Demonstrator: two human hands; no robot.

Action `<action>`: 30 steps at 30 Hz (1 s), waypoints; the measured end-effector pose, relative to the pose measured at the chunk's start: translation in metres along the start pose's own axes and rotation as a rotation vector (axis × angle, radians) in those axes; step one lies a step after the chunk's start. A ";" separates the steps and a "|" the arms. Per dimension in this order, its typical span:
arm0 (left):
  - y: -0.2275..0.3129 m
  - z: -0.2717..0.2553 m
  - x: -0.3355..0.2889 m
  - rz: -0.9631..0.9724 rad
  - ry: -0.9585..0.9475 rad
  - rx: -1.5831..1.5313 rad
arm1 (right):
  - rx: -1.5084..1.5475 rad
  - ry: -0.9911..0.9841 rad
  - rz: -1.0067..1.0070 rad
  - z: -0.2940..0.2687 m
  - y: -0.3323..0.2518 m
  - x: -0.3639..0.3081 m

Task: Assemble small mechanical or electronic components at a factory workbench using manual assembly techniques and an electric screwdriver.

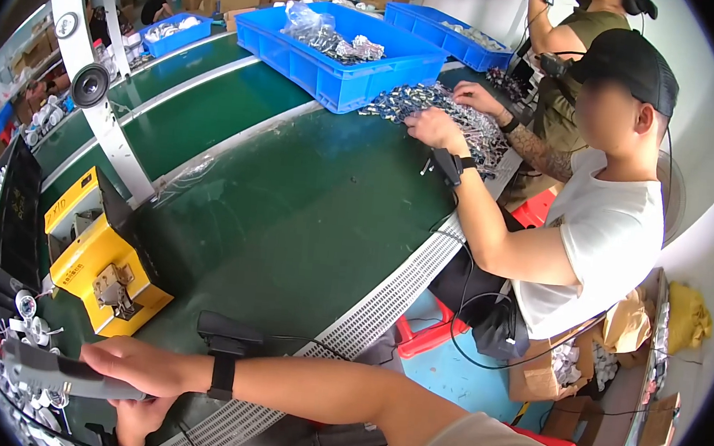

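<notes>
Down at the near end of the green tabletop (309,193), the wearer's right hand (137,363) has its fingers clamped on a grey tool (55,372), a long, rounded body lying across the near left corner, its far end pointing left over a scatter of small white pieces (40,335). The left hand (140,416) is tucked just beneath the right, near the tool's other end; I can't tell whether its fingers are apart or together, since the right hand and the tool hide part of them. A black strap sits on the right wrist.

Just beyond the hands stands a yellow machine (97,264) with a metal mechanism on its front, and to its left a dark tray (17,223) beside a line of more white bits. Further along, a co-worker (603,227) in a white shirt and black cap has both hands at a heap of small metal parts (483,136), next to a big blue bin (286,60) holding a clear plastic bag (306,25) and similar pieces
</notes>
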State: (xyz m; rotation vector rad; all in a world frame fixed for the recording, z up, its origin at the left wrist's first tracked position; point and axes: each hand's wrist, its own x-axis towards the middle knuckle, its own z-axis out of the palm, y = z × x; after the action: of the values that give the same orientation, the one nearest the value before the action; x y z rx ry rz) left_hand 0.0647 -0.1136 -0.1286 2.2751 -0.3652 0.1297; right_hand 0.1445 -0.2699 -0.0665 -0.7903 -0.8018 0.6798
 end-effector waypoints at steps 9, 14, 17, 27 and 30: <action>0.007 -0.001 0.010 0.103 -0.113 0.069 | -0.190 -0.019 -0.051 -0.009 0.003 0.003; 0.000 0.001 0.002 0.025 -0.067 -0.084 | -0.102 -0.062 0.031 -0.011 0.007 0.001; -0.004 0.002 0.002 0.022 -0.064 -0.136 | -0.075 -0.133 -0.062 -0.006 -0.003 -0.002; 0.005 0.003 0.005 -0.005 -0.011 -0.071 | -0.071 -0.056 -0.027 -0.003 -0.003 -0.005; 0.000 -0.001 0.005 0.071 -0.038 0.030 | -0.078 -0.057 -0.061 0.000 -0.003 -0.004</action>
State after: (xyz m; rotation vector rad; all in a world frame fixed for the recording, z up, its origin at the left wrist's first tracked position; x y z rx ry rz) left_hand 0.0697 -0.1145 -0.1267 2.2970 -0.4676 0.1291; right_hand 0.1433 -0.2748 -0.0659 -0.8163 -0.9048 0.6219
